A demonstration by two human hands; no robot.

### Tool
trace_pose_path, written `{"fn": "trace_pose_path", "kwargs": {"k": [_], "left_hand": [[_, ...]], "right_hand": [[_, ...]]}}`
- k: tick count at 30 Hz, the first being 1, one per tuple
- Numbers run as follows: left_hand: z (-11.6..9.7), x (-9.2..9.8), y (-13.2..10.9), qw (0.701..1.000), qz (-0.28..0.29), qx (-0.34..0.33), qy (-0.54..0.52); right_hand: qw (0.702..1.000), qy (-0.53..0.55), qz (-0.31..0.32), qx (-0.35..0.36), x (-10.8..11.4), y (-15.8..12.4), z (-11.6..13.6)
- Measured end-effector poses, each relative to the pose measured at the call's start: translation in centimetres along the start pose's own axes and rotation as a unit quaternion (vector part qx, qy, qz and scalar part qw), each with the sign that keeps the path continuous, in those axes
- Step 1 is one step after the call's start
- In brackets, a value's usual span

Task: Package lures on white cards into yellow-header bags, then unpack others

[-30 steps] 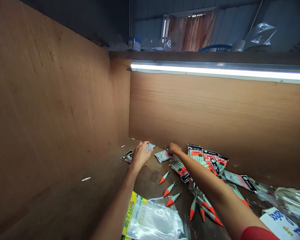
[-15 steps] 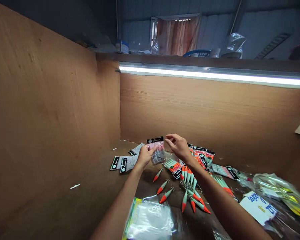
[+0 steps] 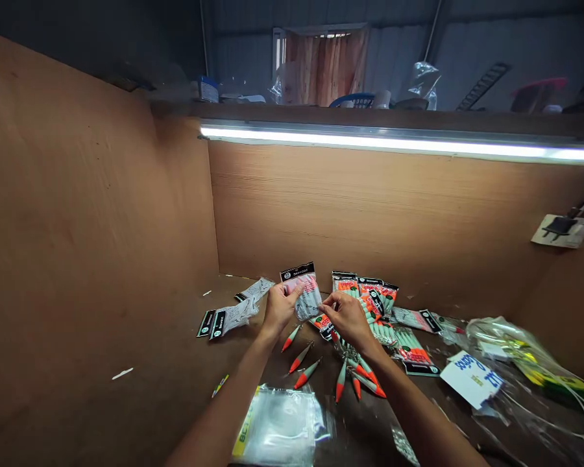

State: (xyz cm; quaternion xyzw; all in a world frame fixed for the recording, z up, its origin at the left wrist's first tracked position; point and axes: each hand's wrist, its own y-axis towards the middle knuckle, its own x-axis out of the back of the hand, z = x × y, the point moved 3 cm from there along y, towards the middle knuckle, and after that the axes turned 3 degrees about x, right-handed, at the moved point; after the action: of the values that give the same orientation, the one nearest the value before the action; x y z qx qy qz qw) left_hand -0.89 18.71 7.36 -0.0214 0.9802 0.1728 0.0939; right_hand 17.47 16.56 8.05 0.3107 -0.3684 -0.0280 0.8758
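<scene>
Upright in my left hand (image 3: 278, 311) is a small clear packet (image 3: 309, 299) with a black header and pink print, pinched at its left side between thumb and fingers. The closed fingertips of my right hand (image 3: 348, 319) meet the packet's lower right edge. Just below lie several loose orange-and-pale-green fishing lures (image 3: 307, 374), some apart and others in a cluster (image 3: 365, 376) partly behind my right hand and forearm. Packets of similar lures (image 3: 370, 288) are heaped behind my right hand. More grey packets (image 3: 236, 318) lie left of my left hand.
A stack of clear plastic bags (image 3: 282, 425) lies at the front. On the right are a handwritten white card (image 3: 471, 379) and a clear bag with yellow contents (image 3: 530, 360). Wooden panels (image 3: 370, 214) wall the table at left and back, under a tube light (image 3: 394, 141).
My right hand has come down from beside the packet's header to its lower right edge. My left hand keeps hold of the packet. The camera view has turned slightly right.
</scene>
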Motion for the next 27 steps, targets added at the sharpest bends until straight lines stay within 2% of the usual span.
{"fn": "trace_pose_path", "kwargs": {"k": [6,9,13,18,23,27], "left_hand": [[0.0,-0.1,-0.2,1.0,-0.012,0.014,0.009],[-0.1,-0.1,-0.2,0.999,-0.011,0.043,-0.012],[0.6,0.0,-0.2,0.991,-0.009,0.114,-0.064],[2.2,0.2,-0.2,0.968,-0.022,0.208,-0.138],[2.7,0.6,0.1,0.951,-0.028,0.245,-0.188],[2.7,0.8,0.2,0.948,-0.051,0.242,-0.2]], "right_hand": [[0.994,-0.043,-0.05,0.093,0.8,-0.4,0.2],[0.991,-0.034,-0.066,0.111,1.4,-0.3,0.4],[0.98,-0.039,-0.085,0.176,2.4,-0.4,1.6],[0.959,-0.006,-0.105,0.263,3.1,-0.9,2.8],[0.962,0.08,-0.051,0.258,3.3,-0.9,3.1],[0.968,0.06,-0.02,0.244,3.2,-0.6,3.3]]}}
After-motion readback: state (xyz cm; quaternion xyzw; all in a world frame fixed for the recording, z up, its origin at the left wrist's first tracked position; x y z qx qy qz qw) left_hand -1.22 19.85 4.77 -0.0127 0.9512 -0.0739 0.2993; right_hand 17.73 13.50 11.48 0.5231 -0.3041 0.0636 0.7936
